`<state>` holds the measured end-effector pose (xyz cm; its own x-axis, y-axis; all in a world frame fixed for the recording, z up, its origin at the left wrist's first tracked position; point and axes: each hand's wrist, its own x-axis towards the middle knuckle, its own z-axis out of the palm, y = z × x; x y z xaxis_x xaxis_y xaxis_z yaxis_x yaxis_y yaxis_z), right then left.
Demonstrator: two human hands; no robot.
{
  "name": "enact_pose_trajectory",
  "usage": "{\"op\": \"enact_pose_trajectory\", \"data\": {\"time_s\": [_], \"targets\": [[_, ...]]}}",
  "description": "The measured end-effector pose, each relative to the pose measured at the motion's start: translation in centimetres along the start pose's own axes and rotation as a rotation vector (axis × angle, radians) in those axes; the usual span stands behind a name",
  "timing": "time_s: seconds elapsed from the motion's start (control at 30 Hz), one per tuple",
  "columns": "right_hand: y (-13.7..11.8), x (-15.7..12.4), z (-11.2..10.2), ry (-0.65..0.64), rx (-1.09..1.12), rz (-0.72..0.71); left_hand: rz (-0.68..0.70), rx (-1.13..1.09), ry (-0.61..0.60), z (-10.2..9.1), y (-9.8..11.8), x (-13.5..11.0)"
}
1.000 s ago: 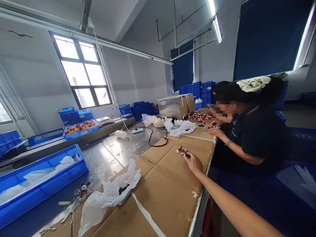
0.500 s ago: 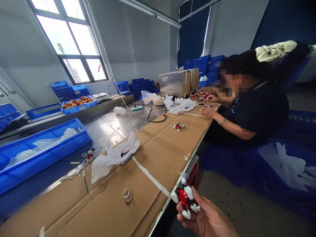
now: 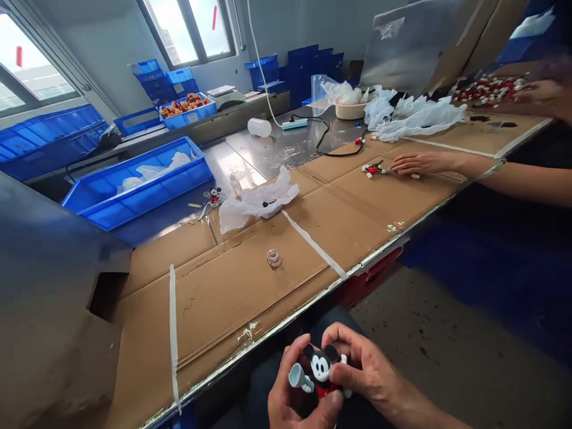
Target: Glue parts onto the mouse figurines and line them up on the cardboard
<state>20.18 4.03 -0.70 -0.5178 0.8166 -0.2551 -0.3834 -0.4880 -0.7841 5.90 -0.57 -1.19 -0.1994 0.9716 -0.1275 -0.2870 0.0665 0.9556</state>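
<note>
A small Mickey Mouse figurine point(image 3: 320, 368) with black ears, a white face and a red body is held low in front of the table edge. My left hand point(image 3: 286, 387) wraps its near side, thumb on the lower body, beside a grey cone-shaped piece point(image 3: 296, 376) at the figurine's arm. From the other side my right hand point(image 3: 364, 363) grips it, thumb against the face and fingers behind the head. The legs are mostly hidden by my fingers.
A small round container point(image 3: 274, 258) stands on the cardboard-covered table point(image 3: 223, 298). Beyond it lie a white plastic bag point(image 3: 259, 205), another figurine point(image 3: 215, 195) and a blue crate point(image 3: 147, 185). At right, a co-worker's hand point(image 3: 417, 162) rests beside a figure point(image 3: 374, 170).
The view has swung left and down. My left hand has come in to join my right on the figurine, whose face now shows. The co-worker's hand has reached the figure on the table.
</note>
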Motion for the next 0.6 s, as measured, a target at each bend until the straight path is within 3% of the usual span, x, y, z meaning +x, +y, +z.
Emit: {"op": "enact_pose_trajectory", "data": {"time_s": [0.1, 0.23, 0.33, 0.47, 0.6], "targets": [[0.1, 0.3, 0.5, 0.042, 0.049, 0.015, 0.093, 0.073, 0.116, -0.2, 0.4, -0.2], [-0.5, 0.5, 0.9, 0.041, 0.173, 0.164, 0.286, 0.116, 0.000, -0.4, 0.7, -0.5], [-0.6, 0.8, 1.2, -0.027, 0.286, 0.268, 0.333, 0.201, -0.042, -1.1, 0.9, -0.6], [0.0, 1.3, 1.4, -0.061, 0.305, 0.284, 0.421, 0.303, -0.068, -1.7, 0.8, 0.0], [0.6, 2.1, 1.0, -0.093, 0.272, 0.284, 0.403, 0.205, -0.045, -1.5, 0.5, 0.5]]}}
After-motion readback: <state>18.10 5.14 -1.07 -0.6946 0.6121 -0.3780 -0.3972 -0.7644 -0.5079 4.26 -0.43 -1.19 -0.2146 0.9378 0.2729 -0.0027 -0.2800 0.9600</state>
